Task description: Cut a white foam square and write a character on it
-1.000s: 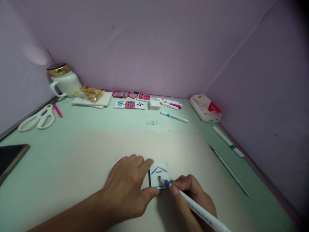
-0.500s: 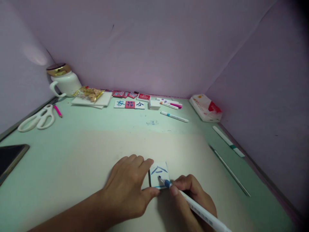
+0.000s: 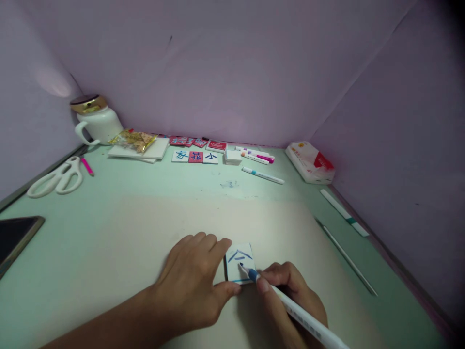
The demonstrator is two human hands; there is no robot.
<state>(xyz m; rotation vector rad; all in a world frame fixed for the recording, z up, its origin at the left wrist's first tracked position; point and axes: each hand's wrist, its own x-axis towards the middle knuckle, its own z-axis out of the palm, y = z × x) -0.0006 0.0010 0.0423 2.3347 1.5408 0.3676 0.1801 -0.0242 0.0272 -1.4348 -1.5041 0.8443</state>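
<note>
A small square white card (image 3: 236, 274) lies on the table in front of me, with blue strokes of a character on its upper half. My left hand (image 3: 196, 276) rests at its left side, forefinger at the top corner and thumb at the bottom edge, pinching it in place. In my right hand (image 3: 290, 295) is a white marker pen (image 3: 301, 312) with a blue collar. The pen's dark tip touches or hovers just over the middle of the card, below a short stroke.
Lettered cards (image 3: 195, 157), a white card stack (image 3: 233, 157) and several markers (image 3: 262, 175) lie at the back. White scissors (image 3: 60, 179), a phone (image 3: 18, 237) and a lidded mug (image 3: 100, 125) are left. A tissue pack (image 3: 308, 162) and thin rod (image 3: 348, 259) lie right.
The pen tip has shifted very slightly up and to the right on the card. My left hand and the card stay in place.
</note>
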